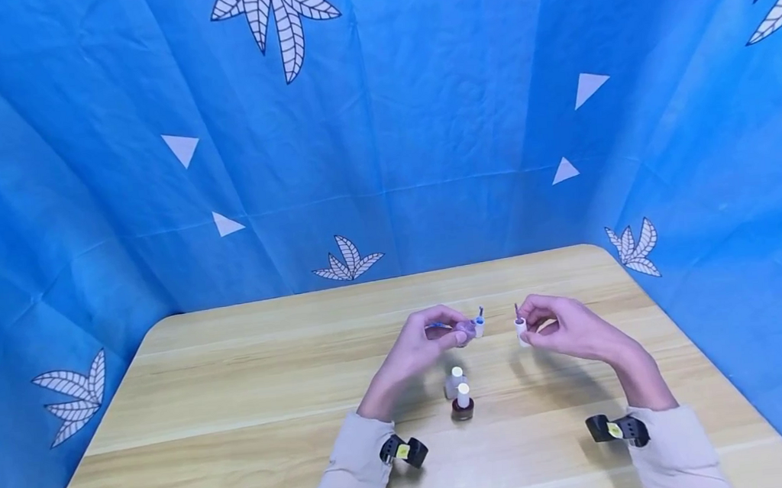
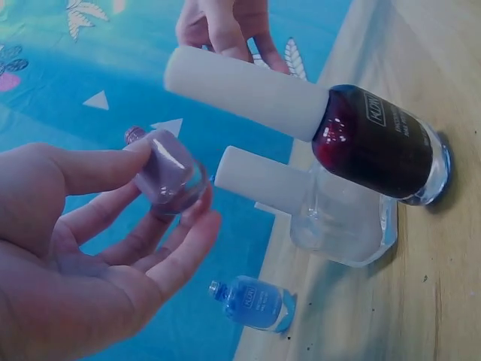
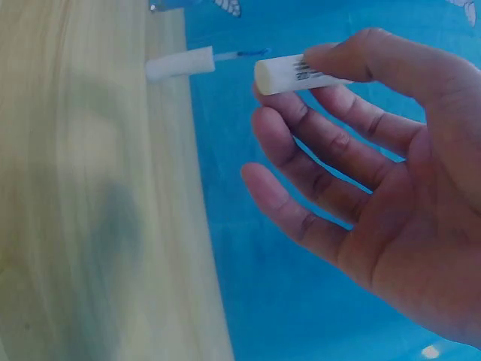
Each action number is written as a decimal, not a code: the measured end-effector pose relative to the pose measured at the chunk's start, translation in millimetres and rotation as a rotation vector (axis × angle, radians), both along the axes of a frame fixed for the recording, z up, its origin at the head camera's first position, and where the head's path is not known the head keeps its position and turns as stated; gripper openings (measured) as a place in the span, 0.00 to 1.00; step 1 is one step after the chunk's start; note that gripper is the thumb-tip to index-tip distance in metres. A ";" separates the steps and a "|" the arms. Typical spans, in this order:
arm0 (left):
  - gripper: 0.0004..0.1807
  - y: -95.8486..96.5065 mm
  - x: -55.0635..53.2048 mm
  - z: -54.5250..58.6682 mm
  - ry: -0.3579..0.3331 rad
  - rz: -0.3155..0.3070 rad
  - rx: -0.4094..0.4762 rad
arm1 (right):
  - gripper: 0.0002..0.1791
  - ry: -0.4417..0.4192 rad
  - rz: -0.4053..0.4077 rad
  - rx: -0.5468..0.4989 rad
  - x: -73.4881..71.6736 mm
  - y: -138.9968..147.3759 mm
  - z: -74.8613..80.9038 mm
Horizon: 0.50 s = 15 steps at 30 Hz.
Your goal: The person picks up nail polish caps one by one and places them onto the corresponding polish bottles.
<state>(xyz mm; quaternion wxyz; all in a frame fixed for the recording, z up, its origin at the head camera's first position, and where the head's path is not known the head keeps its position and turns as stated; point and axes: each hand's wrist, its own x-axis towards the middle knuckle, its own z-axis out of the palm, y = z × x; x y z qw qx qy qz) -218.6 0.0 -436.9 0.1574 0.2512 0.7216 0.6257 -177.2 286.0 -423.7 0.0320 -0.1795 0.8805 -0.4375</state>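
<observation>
My left hand (image 1: 421, 343) pinches an uncapped mauve nail polish bottle (image 2: 167, 169) between thumb and fingers, its threaded neck bare. My right hand (image 1: 570, 327) holds a white nail polish cap (image 3: 289, 74) by thumb and fingertips; in the head view its mauve-coated brush points up. Between the hands, a second white cap (image 3: 180, 65) stands on the table with its blue-tipped brush upward. An open blue nail polish bottle (image 2: 257, 303) stands beyond my left hand, mostly hidden by it in the head view.
Nearer the body, two capped bottles stand close together on the wooden table (image 1: 236, 379): one clear or pale (image 2: 342, 218), one dark red (image 2: 383, 143). Blue patterned cloth (image 1: 422, 119) hangs around the table's back and sides. Each wrist wears a black strap.
</observation>
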 end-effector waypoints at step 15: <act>0.14 -12.5 -1.4 4.4 0.016 0.033 0.045 | 0.07 0.037 0.008 -0.069 5.7 -11.6 21.5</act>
